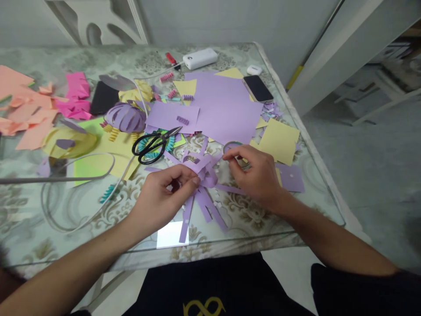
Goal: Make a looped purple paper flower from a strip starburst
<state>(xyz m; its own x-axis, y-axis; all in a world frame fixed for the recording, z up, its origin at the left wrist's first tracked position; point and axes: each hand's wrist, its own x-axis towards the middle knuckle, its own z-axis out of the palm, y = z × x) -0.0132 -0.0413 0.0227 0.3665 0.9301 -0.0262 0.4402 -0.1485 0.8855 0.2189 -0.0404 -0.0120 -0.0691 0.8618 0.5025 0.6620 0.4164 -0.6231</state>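
My left hand (169,188) pinches a purple paper craft (207,169), made of strips that spread out like a star, with some curled over its middle. My right hand (255,175) is closed at the thumb and forefinger, on the tip of one strip to the right of the centre. Partly under my right hand lies a ring that looks like a roll of tape (231,145). Black-handled scissors (156,145) rest just beyond my left hand, on a teal folded-paper ring (144,142).
Large purple sheets (226,105), yellow paper (279,140) and a phone (258,88) lie on the right. At left are paper balls in purple (125,117) and yellow (70,140), orange scraps (29,109) and a looping white cable (88,221). A white power bank (200,58) sits behind.
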